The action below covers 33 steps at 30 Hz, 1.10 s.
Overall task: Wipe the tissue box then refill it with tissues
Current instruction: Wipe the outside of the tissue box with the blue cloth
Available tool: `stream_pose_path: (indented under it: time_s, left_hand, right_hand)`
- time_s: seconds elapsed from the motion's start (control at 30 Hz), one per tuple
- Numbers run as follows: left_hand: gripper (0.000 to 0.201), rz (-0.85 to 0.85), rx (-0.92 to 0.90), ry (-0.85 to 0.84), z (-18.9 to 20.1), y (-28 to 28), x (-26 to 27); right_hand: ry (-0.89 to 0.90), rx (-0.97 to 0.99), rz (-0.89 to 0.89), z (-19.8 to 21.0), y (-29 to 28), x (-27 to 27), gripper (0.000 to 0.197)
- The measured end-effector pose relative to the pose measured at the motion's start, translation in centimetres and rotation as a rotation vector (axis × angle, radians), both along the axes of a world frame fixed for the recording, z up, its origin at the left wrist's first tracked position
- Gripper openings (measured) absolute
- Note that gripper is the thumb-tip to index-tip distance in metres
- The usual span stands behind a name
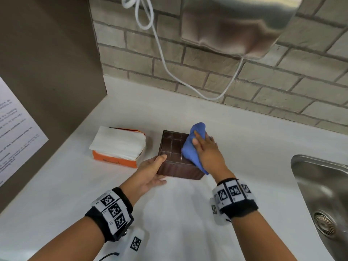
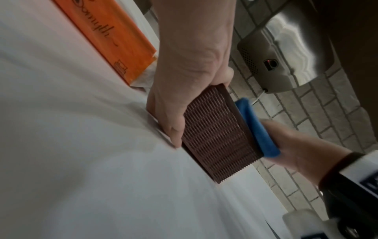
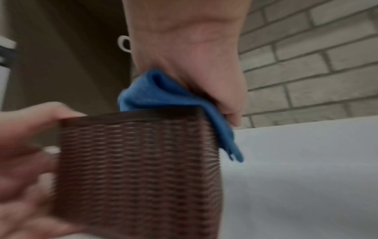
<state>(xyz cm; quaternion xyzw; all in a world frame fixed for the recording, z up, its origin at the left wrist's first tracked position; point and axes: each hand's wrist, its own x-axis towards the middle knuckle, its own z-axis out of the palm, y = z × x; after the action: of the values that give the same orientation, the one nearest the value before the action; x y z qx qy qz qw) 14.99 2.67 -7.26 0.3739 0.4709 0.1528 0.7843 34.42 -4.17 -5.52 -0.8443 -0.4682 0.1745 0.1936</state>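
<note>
A brown woven tissue box (image 1: 172,147) (image 2: 216,135) (image 3: 139,169) stands on the white counter (image 1: 188,213). My left hand (image 1: 152,170) (image 2: 184,64) (image 3: 24,137) grips its near-left corner, thumb on the top and fingers along the side. My right hand (image 1: 207,151) (image 2: 296,145) (image 3: 194,56) presses a folded blue cloth (image 1: 190,147) (image 2: 257,129) (image 3: 163,93) onto the top's right part, fingers curling over that edge. Part of the cloth hangs down the right side. Left of the box lies an opened orange pack of white tissues (image 1: 118,146) (image 2: 106,32).
A steel sink (image 1: 320,185) is set into the counter at the right. A metal hand dryer (image 1: 235,25) hangs on the brick wall above, its white cord (image 1: 169,68) looping down. A brown side panel with a paper notice (image 1: 15,129) closes the left.
</note>
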Motion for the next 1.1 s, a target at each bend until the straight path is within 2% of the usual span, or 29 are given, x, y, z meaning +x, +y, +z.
stream_pose_path:
  time_s: [0.07, 0.1, 0.17, 0.23, 0.33, 0.4, 0.47, 0.53, 0.63, 0.7, 0.77, 0.83, 0.9, 1.0, 1.1]
  left_hand:
    - [0.014, 0.0, 0.024, 0.01, -0.1, 0.0, 0.1]
    - [0.018, -0.006, 0.031, 0.008, 0.0, 0.0, 0.1]
    - [0.026, -0.027, 0.03, 0.003, 0.0, 0.1, -0.1]
    - [0.024, -0.044, 0.026, 0.001, -0.1, 0.2, -0.2]
    - [0.017, -0.042, 0.027, 0.001, -0.4, 0.1, -0.3]
    - [0.024, -0.025, 0.03, 0.002, -0.6, 0.0, -0.3]
    - [0.027, -0.006, 0.031, 0.002, -0.8, 0.0, -0.1]
    - [0.023, 0.011, 0.023, 0.001, -0.9, 0.1, 0.1]
    - [0.025, -0.005, 0.016, -0.006, -0.9, 0.3, 0.0]
    - [0.03, -0.013, 0.0, -0.011, -0.8, 0.3, -0.1]
    - [0.032, -0.003, -0.013, -0.007, -0.8, 0.4, -0.1]
    - [0.036, 0.008, -0.013, 0.001, -0.8, 0.3, -0.1]
    - [0.037, 0.013, -0.008, 0.0, -1.0, 0.4, 0.0]
    - [0.032, 0.009, -0.016, -0.029, -1.2, 0.5, 0.0]
    - [0.029, -0.019, -0.013, -0.04, -1.1, 0.7, -0.1]
  right_hand:
    - [-0.171, -0.02, 0.05, 0.2, -0.6, -3.5, 0.086]
    - [-0.228, 0.014, 0.091, 0.1, -1.2, -5.5, 0.089]
    - [-0.251, 0.122, 0.15, -0.4, -2.2, -7.5, 0.076]
    - [-0.229, 0.162, 0.158, -0.3, -1.9, -6.1, 0.059]
    - [-0.05, 0.11, 0.002, 0.0, -0.3, -1.5, 0.048]
    - [0.024, 0.095, -0.12, 0.2, 0.5, 0.2, 0.047]
    - [-0.067, 0.088, -0.132, -0.1, 0.4, -0.9, 0.049]
    - [-0.15, 0.145, -0.041, -0.3, 0.0, -4.4, 0.058]
    - [-0.111, 0.216, 0.11, -0.6, -1.2, -8.5, 0.075]
    - [-0.078, 0.204, 0.137, -0.3, -1.4, -7.1, 0.062]
    - [-0.066, 0.165, 0.048, -0.4, -1.3, -3.5, 0.05]
    - [-0.041, 0.081, -0.098, -0.2, -1.0, -0.4, 0.047]
    - [-0.111, 0.059, -0.166, -0.2, -0.7, -0.7, 0.049]
    - [-0.183, 0.154, -0.04, -0.1, -0.9, -5.9, 0.053]
    - [-0.139, 0.206, 0.142, 0.2, -1.9, -9.2, 0.068]
